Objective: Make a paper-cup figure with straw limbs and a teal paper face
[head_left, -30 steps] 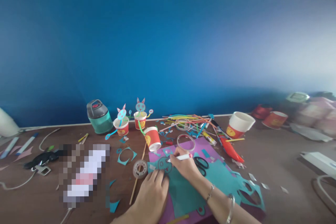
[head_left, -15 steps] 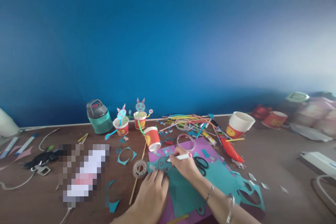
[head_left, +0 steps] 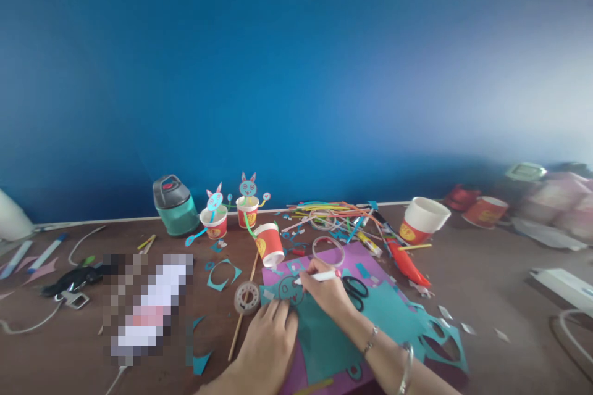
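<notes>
Right hand [head_left: 330, 294] grips white marker [head_left: 319, 276]; left hand [head_left: 271, 339] flat on teal paper [head_left: 324, 339].

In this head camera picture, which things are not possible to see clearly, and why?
- Pixelated patch, head view: a mosaic hides what lies there.
- Pen tip: too small to tell if it touches the teal paper face.
- Scissors: partly behind the right hand.
- Left hand: wrist cut off by the bottom edge.
- Blurred things at far right: not identifiable.
</notes>
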`<state>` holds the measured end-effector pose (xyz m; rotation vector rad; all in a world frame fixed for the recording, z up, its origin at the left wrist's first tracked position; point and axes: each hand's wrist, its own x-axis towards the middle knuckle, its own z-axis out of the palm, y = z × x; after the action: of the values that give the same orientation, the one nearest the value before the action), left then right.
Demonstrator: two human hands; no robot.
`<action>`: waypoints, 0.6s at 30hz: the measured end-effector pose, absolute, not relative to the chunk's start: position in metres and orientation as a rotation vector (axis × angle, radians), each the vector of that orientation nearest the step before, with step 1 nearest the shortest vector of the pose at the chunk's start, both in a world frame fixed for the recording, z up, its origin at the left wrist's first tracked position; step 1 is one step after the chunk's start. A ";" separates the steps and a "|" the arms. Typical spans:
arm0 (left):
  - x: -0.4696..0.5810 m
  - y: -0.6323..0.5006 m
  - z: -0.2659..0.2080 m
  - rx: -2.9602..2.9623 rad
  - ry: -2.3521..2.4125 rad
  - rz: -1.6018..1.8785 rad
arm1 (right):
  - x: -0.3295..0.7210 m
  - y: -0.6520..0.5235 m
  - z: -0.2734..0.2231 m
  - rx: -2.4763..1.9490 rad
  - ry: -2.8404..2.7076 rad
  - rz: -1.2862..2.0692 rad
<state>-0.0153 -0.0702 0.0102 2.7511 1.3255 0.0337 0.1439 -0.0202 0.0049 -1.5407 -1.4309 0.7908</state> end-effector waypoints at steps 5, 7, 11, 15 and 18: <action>-0.016 -0.070 0.004 2.786 1.318 0.071 | 0.138 -0.024 0.009 -1.457 -1.473 0.866; -0.015 -0.071 0.005 2.788 1.330 0.072 | 0.135 -0.025 0.011 -1.487 -1.519 0.885; -0.015 -0.072 0.011 2.757 1.352 0.050 | 0.132 -0.025 0.015 -1.514 -1.562 0.878; -0.015 -0.071 0.010 2.756 1.328 0.032 | 0.131 -0.026 0.015 -1.531 -1.580 0.858; -0.015 -0.070 0.006 2.778 1.320 0.064 | 0.131 -0.026 0.016 -1.536 -1.595 0.829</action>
<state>-0.0147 -0.0701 0.0064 2.7779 1.3200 0.0637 0.1307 -0.0261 0.0158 -1.5361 -1.5954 0.8295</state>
